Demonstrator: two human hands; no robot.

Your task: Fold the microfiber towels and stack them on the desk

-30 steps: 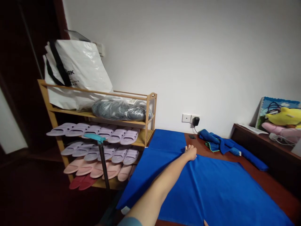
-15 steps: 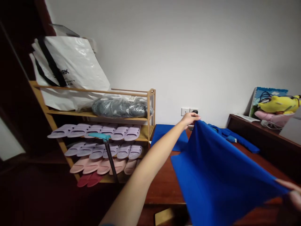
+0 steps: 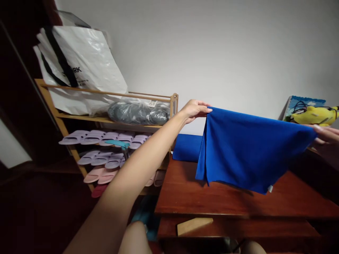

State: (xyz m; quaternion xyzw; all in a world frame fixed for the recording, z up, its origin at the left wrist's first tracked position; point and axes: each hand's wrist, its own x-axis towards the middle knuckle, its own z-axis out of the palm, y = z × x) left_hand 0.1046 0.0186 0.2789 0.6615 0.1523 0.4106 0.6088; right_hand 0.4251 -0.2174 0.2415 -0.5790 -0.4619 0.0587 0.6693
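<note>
A blue cloth [image 3: 246,148] hangs folded over on itself between my two hands, above the desk. My left hand [image 3: 196,110] pinches its upper left corner between thumb and fingers. At the right edge of the view, my right hand [image 3: 327,134] grips the upper right corner, partly cut off by the frame. A small white tag shows at the cloth's lower right. Behind it, against the wall, a flat folded blue cloth [image 3: 186,146] lies on the brown desk [image 3: 182,190].
Left of the desk stands a wooden shoe rack [image 3: 62,128] with rows of slippers [image 3: 97,137], a plastic-wrapped grey bundle [image 3: 137,112] and a white bag [image 3: 92,60]. A yellow plush toy [image 3: 315,114] sits at the right. A wooden piece [image 3: 194,225] lies on the lower ledge.
Both hands have risen, and the left has also shifted left. The cloth, earlier spread slanting toward me, now hangs doubled over with its lower edges above the desk.
</note>
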